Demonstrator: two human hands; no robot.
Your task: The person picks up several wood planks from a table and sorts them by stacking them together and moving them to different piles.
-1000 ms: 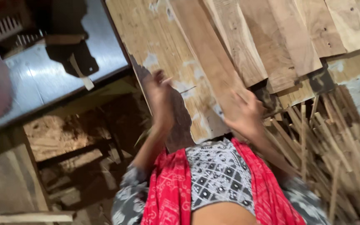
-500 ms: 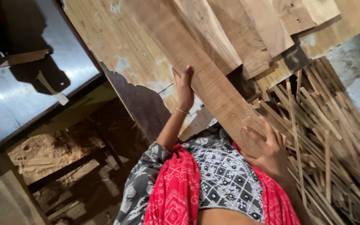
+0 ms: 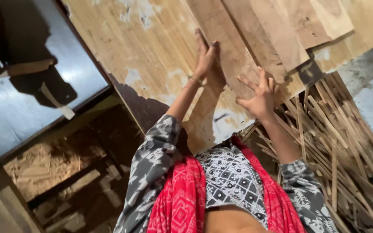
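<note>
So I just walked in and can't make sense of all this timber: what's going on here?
A person in a grey patterned top and red scarf has both hands on a long pale wooden plank lying over a wide worn plywood sheet. The left hand presses flat on the plank's edge; the right hand rests with spread fingers near its end. Thin wooden offcut strips lie heaped at the right.

Grey patterned sleeves (image 3: 156, 151), red scarf (image 3: 182, 194) (w/ print).
</note>
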